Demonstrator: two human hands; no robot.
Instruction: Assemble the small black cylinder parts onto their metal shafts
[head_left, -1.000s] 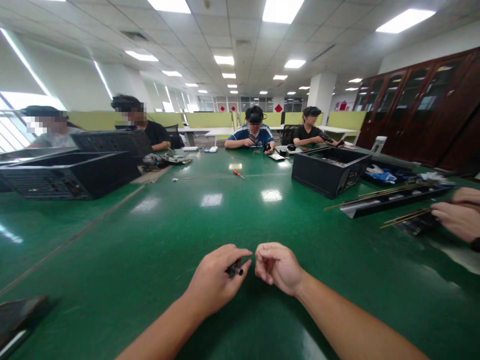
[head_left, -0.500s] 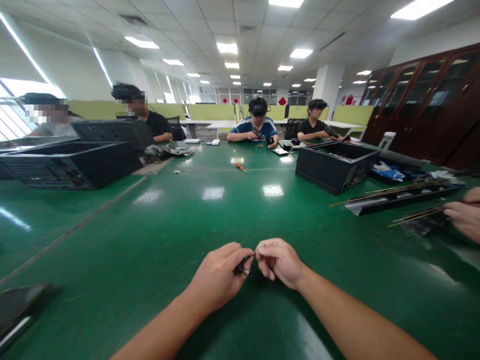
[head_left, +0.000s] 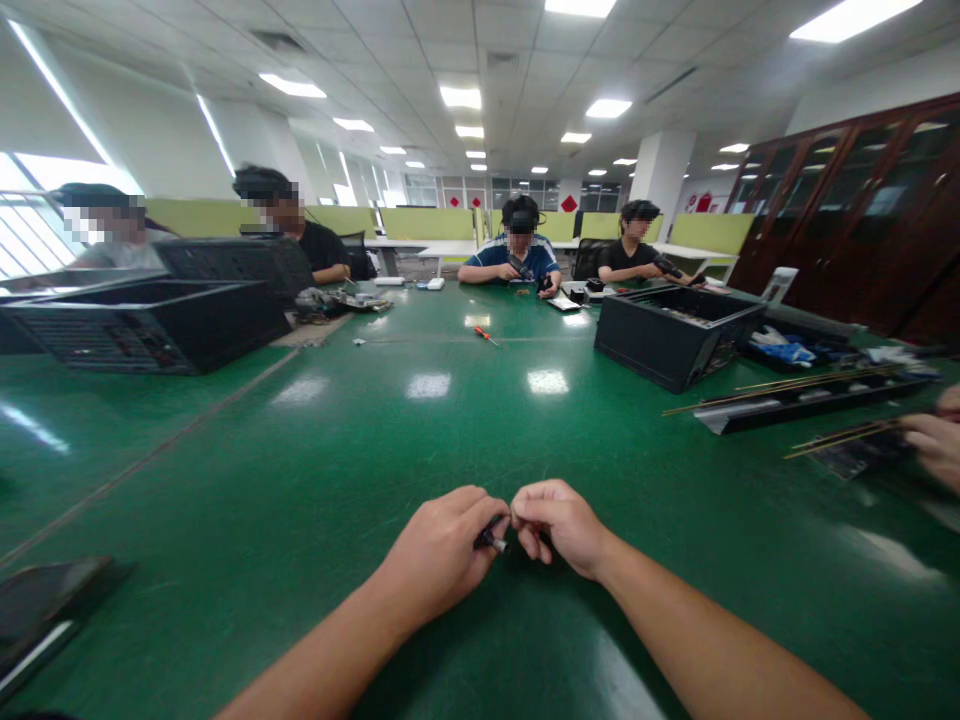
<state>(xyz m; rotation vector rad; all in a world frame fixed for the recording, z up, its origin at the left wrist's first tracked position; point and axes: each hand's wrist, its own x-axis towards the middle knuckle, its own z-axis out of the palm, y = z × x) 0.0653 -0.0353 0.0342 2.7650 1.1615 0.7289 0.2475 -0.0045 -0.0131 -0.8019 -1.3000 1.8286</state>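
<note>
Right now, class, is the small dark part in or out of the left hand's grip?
In: the left hand holds the small dark part, whose shiny end pokes out between thumb and fingers.

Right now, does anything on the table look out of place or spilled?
No spill shows; the bright patches look like reflections. The screwdriver seems slightly out of place: it lies alone, well beyond both hands.

orange screwdriver (head_left: 482, 333) | open-topped black case (head_left: 637, 345) | gold rods (head_left: 787, 383) nearby | wooden cabinets (head_left: 840, 215)
</note>
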